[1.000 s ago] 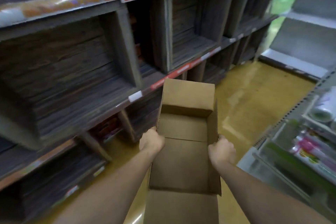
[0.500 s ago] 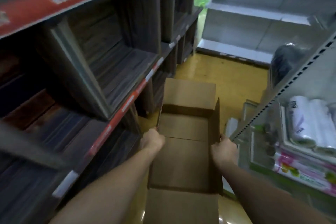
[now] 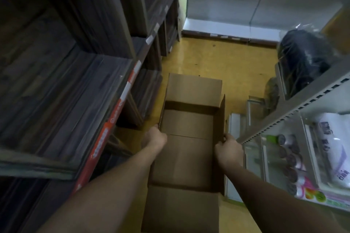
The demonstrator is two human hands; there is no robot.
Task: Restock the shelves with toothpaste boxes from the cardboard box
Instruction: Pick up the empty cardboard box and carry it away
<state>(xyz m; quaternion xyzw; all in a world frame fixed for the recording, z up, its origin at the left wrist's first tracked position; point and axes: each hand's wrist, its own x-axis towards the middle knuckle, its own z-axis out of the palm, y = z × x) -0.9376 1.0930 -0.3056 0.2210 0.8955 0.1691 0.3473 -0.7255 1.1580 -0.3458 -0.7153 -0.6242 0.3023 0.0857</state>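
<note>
I carry an open brown cardboard box [image 3: 186,149] in front of me, above the yellow floor. Its flaps stand open and its inside shows only bare cardboard; no toothpaste boxes are visible in it. My left hand [image 3: 155,138] grips the box's left wall near the rim. My right hand [image 3: 228,149] grips the right wall, fingers curled over the edge. Dark wooden shelves [image 3: 75,85] with red price strips run along my left, their compartments holding nothing I can make out.
A grey metal shelf unit [image 3: 295,111] on my right holds white packs [image 3: 333,147], small jars and a dark wrapped bundle [image 3: 303,56]. White shelving [image 3: 236,5] closes the aisle's far end. The yellow floor [image 3: 217,58] lies between the shelves.
My view has swung right along the aisle; the wooden shelves slid left and the metal shelf came closer on the right. Both hands kept their grip on the box.
</note>
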